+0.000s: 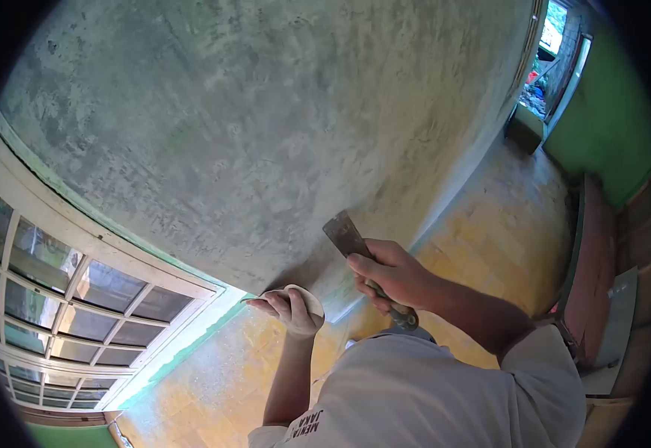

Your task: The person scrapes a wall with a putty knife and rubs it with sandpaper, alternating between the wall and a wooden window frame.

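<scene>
My right hand (pixel 391 275) is wrapped around the handle of a putty knife (pixel 345 234), its flat, worn blade pointing up at the wall. The handle's rounded end sticks out below my fist. In my left hand (pixel 292 313) is a pale, thin-edged rounded piece (pixel 312 302), like a shallow dish, with my fingers curled over it. It is held low near the wall's lower edge, to the left of the knife. The wall (pixel 228 134) in front of both hands is grey-green, with patchy, smeared marks over its surface.
A white-framed paned window (pixel 109 287) stands to the left. Yellowish tiles cover the floor (pixel 490 231), with pale dust on them. At the right are a reddish panel (pixel 590 276) and a green wall (pixel 602 127). A bright opening (pixel 553 45) shows at the far top right.
</scene>
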`<state>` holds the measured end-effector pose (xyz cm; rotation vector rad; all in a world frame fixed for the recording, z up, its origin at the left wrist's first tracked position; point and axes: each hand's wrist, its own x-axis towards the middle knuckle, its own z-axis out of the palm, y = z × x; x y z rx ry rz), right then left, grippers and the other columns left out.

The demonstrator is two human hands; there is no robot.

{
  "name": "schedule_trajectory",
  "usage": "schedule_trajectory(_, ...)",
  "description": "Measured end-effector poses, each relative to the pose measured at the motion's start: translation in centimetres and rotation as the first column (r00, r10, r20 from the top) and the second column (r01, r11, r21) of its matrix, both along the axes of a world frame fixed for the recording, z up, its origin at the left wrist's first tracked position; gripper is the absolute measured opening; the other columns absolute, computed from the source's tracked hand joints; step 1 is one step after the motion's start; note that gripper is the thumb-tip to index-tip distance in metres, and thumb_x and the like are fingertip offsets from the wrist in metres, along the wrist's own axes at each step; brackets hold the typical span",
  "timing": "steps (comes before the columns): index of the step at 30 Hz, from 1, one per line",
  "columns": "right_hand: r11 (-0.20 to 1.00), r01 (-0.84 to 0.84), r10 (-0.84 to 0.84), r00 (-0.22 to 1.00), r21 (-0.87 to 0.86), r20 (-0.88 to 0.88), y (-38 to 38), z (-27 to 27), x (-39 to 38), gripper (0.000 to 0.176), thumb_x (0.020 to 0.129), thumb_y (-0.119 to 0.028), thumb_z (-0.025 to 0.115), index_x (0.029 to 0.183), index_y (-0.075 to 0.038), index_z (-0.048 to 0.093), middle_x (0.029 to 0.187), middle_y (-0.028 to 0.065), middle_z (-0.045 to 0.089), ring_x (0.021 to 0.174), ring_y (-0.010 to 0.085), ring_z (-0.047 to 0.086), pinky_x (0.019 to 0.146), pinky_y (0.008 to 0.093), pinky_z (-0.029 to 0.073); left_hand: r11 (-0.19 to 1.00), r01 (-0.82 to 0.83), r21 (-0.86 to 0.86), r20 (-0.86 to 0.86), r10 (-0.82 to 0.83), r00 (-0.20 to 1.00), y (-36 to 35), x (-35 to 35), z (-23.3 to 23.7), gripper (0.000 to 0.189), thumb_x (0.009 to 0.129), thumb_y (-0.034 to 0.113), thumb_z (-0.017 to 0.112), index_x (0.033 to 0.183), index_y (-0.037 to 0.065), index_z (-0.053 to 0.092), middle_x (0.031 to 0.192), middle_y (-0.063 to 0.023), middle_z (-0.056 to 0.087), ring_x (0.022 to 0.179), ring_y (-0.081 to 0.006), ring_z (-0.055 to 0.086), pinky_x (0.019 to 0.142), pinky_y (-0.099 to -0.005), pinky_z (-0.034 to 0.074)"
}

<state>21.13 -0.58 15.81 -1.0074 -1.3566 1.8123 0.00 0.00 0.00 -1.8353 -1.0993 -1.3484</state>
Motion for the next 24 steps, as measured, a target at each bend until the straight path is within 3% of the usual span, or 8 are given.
schedule_trajectory(5, 0.994, 0.049, -0.046, 0.998, 0.096, -0.037, -0.7, -0.1, 0.2, 0.025, 0.100, -0.026, 0.041, 0.085, -0.006, 0.043, 0.058, 0.0005, 0.046, 0.037, 0.0067, 0.042, 0.036, 0.0234, 0.036, 0.999, -0.035, 0.016, -0.030, 0.035, 0.999, 0.4, -0.6, 0.6, 0.063, 0.092, 0.031, 0.037, 0.144, -0.002, 0.026, 0.154, -0.0239, 0.005, 0.141, -0.0463, -0.005, 0.110, -0.0622, 0.000)
schedule_trajectory(8, 1.000, 0.022, -0.022, 1.000, -0.022, 0.021, -2.1, -2.6, 1.2, 0.025, 0.100, -0.026, 0.041, 0.084, -0.006, 0.043, 0.057, 0.0002, 0.045, 0.037, 0.0066, 0.042, 0.036, 0.0237, 0.036, 1.000, -0.027, 0.005, -0.013, 0.027, 1.000, -0.1, 0.0, 0.5, 0.063, 0.093, 0.033, 0.035, 0.144, -0.002, 0.026, 0.154, -0.0235, 0.005, 0.141, -0.0460, -0.004, 0.110, -0.0625, 0.000)
schedule_trajectory(13, 0.996, 0.071, -0.070, 0.997, 0.048, -0.016, 0.2, -1.7, 0.0, 0.026, 0.100, -0.027, 0.042, 0.084, -0.007, 0.042, 0.054, -0.0006, 0.043, 0.037, 0.0059, 0.041, 0.036, 0.0233, 0.036, 1.000, 0.003, 0.013, 0.032, -0.004, 0.999, 0.0, 0.0, -0.3, 0.068, 0.093, 0.042, 0.035, 0.145, 0.000, 0.026, 0.155, -0.0216, 0.006, 0.141, -0.0451, -0.003, 0.110, -0.0629, 0.000)
schedule_trajectory(15, 0.988, 0.027, -0.017, 0.998, 0.149, -0.067, 0.6, -1.1, -0.3, 0.027, 0.100, -0.030, 0.043, 0.084, -0.007, 0.043, 0.054, -0.0007, 0.044, 0.038, 0.0061, 0.042, 0.037, 0.0233, 0.037, 0.999, -0.033, -0.001, 0.030, 0.033, 0.999, 0.1, -0.1, -0.6, 0.069, 0.093, 0.043, 0.034, 0.145, 0.000, 0.025, 0.155, -0.0210, 0.005, 0.141, -0.0448, -0.003, 0.111, -0.0626, 0.000)
schedule_trajectory(17, 0.992, -0.007, 0.018, 0.996, 0.130, -0.088, 0.4, -1.8, 0.2, 0.027, 0.100, -0.032, 0.044, 0.088, -0.009, 0.044, 0.062, 0.0009, 0.047, 0.042, 0.0064, 0.045, 0.040, 0.0221, 0.038, 0.999, -0.036, 0.004, 0.040, 0.036, 0.999, 0.0, 0.0, -0.7, 0.069, 0.093, 0.043, 0.034, 0.146, 0.000, 0.025, 0.155, -0.0209, 0.005, 0.142, -0.0446, -0.003, 0.111, -0.0619, 0.000)
schedule_trajectory(19, 0.999, 0.041, -0.044, 0.990, -0.025, -0.138, -0.7, -3.3, 0.5, 0.027, 0.100, -0.033, 0.045, 0.088, -0.009, 0.045, 0.064, 0.0015, 0.048, 0.043, 0.0078, 0.047, 0.041, 0.0236, 0.039, 1.000, -0.006, -0.024, 0.044, 0.007, 0.999, -0.2, 0.1, -0.4, 0.059, 0.095, 0.031, 0.036, 0.144, -0.001, 0.026, 0.154, -0.0227, 0.004, 0.140, -0.0482, -0.006, 0.110, -0.0639, -0.001)
schedule_trajectory(23, 0.957, -0.076, 0.029, 0.985, -0.280, -0.169, -3.5, -8.5, 2.0, 0.026, 0.099, -0.032, 0.048, 0.092, -0.008, 0.046, 0.067, 0.0025, 0.051, 0.049, 0.0090, 0.051, 0.046, 0.0252, 0.044, 0.999, -0.049, -0.003, 0.024, 0.049, 0.999, 0.0, -0.3, -0.6, 0.067, 0.093, 0.040, 0.032, 0.145, -0.002, 0.025, 0.154, -0.0235, 0.006, 0.142, -0.0444, -0.003, 0.112, -0.0601, 0.000)
schedule_trajectory(24, 0.959, -0.082, 0.036, 0.984, -0.271, -0.172, -4.0, -9.1, 2.4, 0.026, 0.099, -0.032, 0.048, 0.092, -0.008, 0.046, 0.067, 0.0025, 0.051, 0.049, 0.0090, 0.051, 0.046, 0.0252, 0.044, 0.999, -0.051, -0.001, 0.013, 0.051, 0.999, -0.1, -0.1, -0.1, 0.065, 0.093, 0.037, 0.032, 0.144, -0.003, 0.026, 0.154, -0.0247, 0.005, 0.142, -0.0445, -0.004, 0.112, -0.0596, 0.000)
